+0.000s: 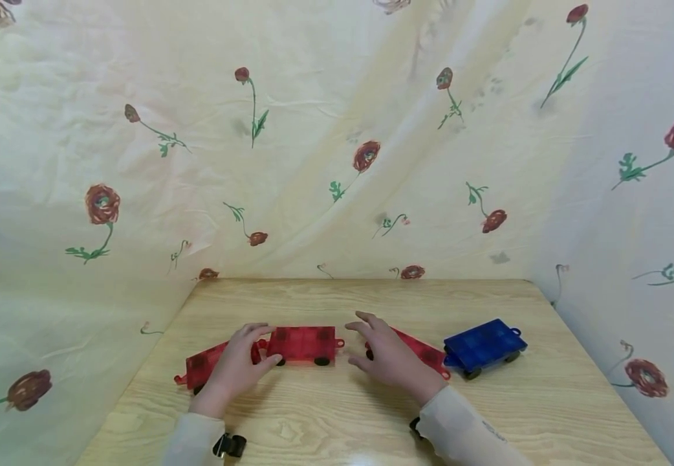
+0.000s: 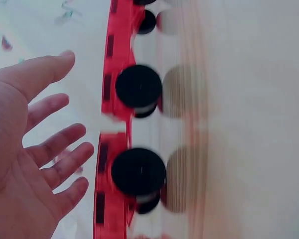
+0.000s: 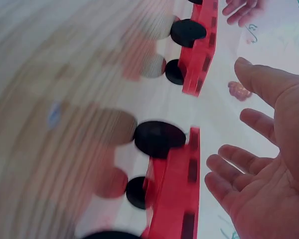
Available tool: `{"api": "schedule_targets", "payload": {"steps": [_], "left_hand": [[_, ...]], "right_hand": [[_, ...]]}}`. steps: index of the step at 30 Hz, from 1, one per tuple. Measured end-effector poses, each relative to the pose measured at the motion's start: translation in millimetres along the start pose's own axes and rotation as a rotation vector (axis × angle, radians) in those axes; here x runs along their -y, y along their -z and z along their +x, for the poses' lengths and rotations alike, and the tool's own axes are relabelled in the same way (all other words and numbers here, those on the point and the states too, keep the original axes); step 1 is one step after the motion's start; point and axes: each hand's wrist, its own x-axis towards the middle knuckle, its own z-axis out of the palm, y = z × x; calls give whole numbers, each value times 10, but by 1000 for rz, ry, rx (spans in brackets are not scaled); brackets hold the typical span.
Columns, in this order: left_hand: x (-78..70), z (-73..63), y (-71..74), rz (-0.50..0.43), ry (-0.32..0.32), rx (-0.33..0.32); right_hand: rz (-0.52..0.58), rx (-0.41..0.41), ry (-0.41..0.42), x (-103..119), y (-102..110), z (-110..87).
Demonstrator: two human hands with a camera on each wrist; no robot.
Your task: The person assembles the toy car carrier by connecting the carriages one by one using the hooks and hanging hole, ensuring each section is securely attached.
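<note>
Three red toy wagons with black wheels and end hooks are on the table. The left one (image 1: 198,367) and the middle one (image 1: 302,343) meet at their hooks, partly behind my left hand (image 1: 242,366). That hand hovers beside the joint, fingers spread and holding nothing. My right hand (image 1: 386,353) is over the right red wagon (image 1: 425,351) and covers part of it. In the right wrist view its fingers are loosely extended, apart from the red wagon (image 3: 177,184). A gap separates the middle and right red wagons.
At the right, a blue toy wagon (image 1: 479,346) stands at an angle, its near end by the right red wagon's hook. A flower-patterned cloth (image 1: 314,129) hangs behind and beside the wooden table (image 1: 314,427).
</note>
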Motion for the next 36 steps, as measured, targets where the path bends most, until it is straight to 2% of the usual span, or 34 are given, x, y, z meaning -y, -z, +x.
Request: {"api": "schedule_targets", "payload": {"steps": [8,14,17,21,25,31,36], "left_hand": [[-205,108,-202,28,-64,55],[-318,169,-341,46,-107,157],[-368,168,-378,67,-105,226],[-422,139,-390,92,-102,284],[-431,110,-394,141,-124,268],[-423,84,-409,235,-170,205],[-446,44,-392,242,-188,180]], "right_hand": [[-74,-22,-79,-157,152,-220],[-152,-63,-117,-302,241,-414],[-167,-79,-133,-355,287,-522],[-190,-89,-179,-411,343,-654],[-190,-87,-223,-447,386,-741],[-202,-50,-233,-476,412,-803],[-207,-32,-220,-483,416,-829]]}}
